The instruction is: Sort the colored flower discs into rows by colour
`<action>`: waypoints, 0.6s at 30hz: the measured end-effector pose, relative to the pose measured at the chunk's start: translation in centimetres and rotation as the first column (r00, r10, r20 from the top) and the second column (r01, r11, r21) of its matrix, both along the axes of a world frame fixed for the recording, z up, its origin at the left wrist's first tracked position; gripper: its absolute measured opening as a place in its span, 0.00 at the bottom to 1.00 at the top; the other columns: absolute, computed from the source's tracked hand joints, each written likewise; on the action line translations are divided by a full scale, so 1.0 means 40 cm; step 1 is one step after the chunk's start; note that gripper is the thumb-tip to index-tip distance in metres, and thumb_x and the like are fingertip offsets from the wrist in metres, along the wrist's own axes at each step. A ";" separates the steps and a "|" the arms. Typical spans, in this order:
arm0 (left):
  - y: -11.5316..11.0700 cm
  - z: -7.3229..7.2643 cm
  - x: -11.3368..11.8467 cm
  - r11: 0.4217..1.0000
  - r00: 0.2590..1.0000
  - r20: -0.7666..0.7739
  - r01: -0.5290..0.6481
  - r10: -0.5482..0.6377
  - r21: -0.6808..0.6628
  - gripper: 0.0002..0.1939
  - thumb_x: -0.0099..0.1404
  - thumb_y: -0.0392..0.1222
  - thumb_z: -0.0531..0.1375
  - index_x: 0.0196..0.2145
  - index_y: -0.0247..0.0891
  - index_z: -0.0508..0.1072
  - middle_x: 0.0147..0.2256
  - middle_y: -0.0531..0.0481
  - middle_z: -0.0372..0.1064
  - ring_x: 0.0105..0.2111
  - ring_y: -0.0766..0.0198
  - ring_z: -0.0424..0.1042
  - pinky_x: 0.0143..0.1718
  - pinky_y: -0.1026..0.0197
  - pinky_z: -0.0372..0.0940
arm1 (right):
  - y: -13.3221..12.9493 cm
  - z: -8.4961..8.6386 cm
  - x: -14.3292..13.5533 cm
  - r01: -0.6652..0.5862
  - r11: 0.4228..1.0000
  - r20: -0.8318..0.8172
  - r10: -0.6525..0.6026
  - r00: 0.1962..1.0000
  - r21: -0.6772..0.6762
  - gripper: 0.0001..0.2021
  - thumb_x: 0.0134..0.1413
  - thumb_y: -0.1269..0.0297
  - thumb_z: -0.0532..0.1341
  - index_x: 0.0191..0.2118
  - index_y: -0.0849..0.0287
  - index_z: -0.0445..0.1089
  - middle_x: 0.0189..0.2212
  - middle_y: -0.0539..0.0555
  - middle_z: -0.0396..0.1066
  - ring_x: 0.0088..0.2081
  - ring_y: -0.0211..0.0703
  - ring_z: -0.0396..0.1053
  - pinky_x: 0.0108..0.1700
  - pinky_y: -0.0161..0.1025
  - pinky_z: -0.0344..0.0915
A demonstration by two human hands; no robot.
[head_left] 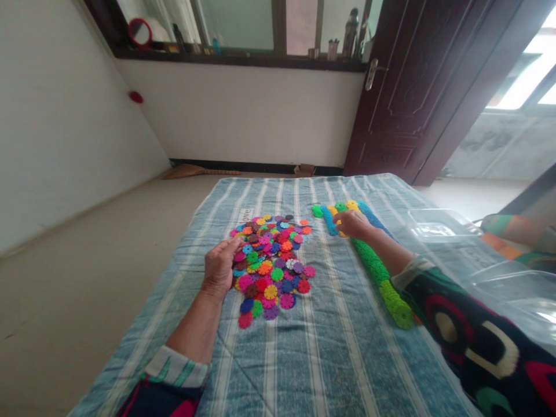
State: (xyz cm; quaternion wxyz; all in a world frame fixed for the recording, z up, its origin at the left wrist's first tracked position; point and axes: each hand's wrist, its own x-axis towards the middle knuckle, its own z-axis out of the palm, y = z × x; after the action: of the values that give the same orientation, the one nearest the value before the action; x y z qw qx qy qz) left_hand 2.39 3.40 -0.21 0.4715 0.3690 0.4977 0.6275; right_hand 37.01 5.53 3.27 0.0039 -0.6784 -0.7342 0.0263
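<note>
A loose pile of notched plastic discs [277,274] in many colours lies on the striped cloth. At its left edge is my left hand [219,263], its bent fingers close together and their tips against the discs; what they pinch, if anything, is hidden. Farther right, my right hand [354,223] reaches over stacked rows of the same discs. Its fingers are closed at the short blue row [328,220] and a yellow one beside it; I cannot make out what is in them. Below that wrist runs a long green row [372,263], light green at its near end.
Clear plastic boxes [445,223] stand at the right edge of the cloth-covered surface [299,359]. A broom [186,170] lies on the floor by the far wall. A dark red door [399,87] rises behind. Bottles and a round mirror [139,33] line the window sill.
</note>
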 end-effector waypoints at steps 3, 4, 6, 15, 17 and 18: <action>0.001 -0.001 0.000 1.000 1.000 -0.005 -0.002 0.002 -0.002 0.12 0.41 0.42 0.66 0.24 0.33 0.74 0.26 0.51 0.73 0.30 0.65 0.71 0.38 0.62 0.66 | -0.013 0.002 -0.012 -0.069 0.997 0.029 0.070 0.997 -0.025 0.18 0.55 0.63 0.58 0.52 0.50 0.69 0.44 0.55 0.74 0.46 0.48 0.70 0.42 0.38 0.61; 0.000 0.000 0.001 1.000 1.000 -0.008 -0.005 0.005 -0.001 0.11 0.41 0.42 0.66 0.24 0.33 0.74 0.25 0.51 0.73 0.30 0.65 0.71 0.39 0.61 0.66 | -0.017 0.002 -0.018 -0.094 0.995 0.043 0.096 0.994 -0.035 0.19 0.55 0.63 0.59 0.53 0.50 0.69 0.45 0.55 0.73 0.46 0.49 0.69 0.43 0.38 0.61; -0.002 0.003 0.002 1.000 1.000 -0.015 -0.005 0.005 0.004 0.11 0.42 0.42 0.66 0.23 0.33 0.74 0.24 0.51 0.72 0.30 0.64 0.71 0.39 0.60 0.66 | -0.024 0.003 -0.031 -0.136 0.989 0.072 0.140 0.988 -0.053 0.19 0.55 0.64 0.59 0.54 0.50 0.68 0.45 0.56 0.73 0.47 0.50 0.69 0.44 0.39 0.61; -0.007 0.010 0.006 1.000 1.000 -0.022 0.000 0.000 -0.008 0.11 0.42 0.42 0.66 0.23 0.33 0.74 0.23 0.51 0.72 0.30 0.63 0.72 0.39 0.61 0.66 | -0.022 -0.003 -0.039 -0.188 0.979 0.122 0.196 0.973 -0.074 0.16 0.54 0.67 0.59 0.50 0.54 0.72 0.44 0.60 0.74 0.47 0.53 0.70 0.44 0.40 0.64; -0.006 0.010 0.006 1.000 1.000 -0.023 -0.001 0.001 -0.010 0.11 0.42 0.43 0.66 0.24 0.33 0.74 0.24 0.51 0.72 0.31 0.63 0.72 0.38 0.61 0.66 | -0.022 -0.005 -0.035 -0.180 0.981 0.121 0.188 0.975 -0.070 0.17 0.54 0.67 0.60 0.50 0.54 0.71 0.44 0.59 0.74 0.47 0.53 0.70 0.44 0.39 0.64; -0.006 0.010 0.006 1.000 1.000 -0.027 -0.002 0.001 -0.009 0.11 0.42 0.43 0.65 0.24 0.33 0.74 0.24 0.50 0.72 0.31 0.63 0.72 0.38 0.61 0.66 | -0.023 -0.006 -0.035 -0.177 0.982 0.118 0.184 0.976 -0.068 0.17 0.54 0.67 0.60 0.50 0.54 0.71 0.44 0.60 0.74 0.47 0.53 0.70 0.44 0.39 0.64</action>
State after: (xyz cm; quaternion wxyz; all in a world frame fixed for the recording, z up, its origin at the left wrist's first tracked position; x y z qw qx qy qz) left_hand 2.63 3.16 0.18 0.4660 0.3748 0.5071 0.6206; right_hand 35.62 4.63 3.05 -0.0633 -0.6092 -0.7905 0.0051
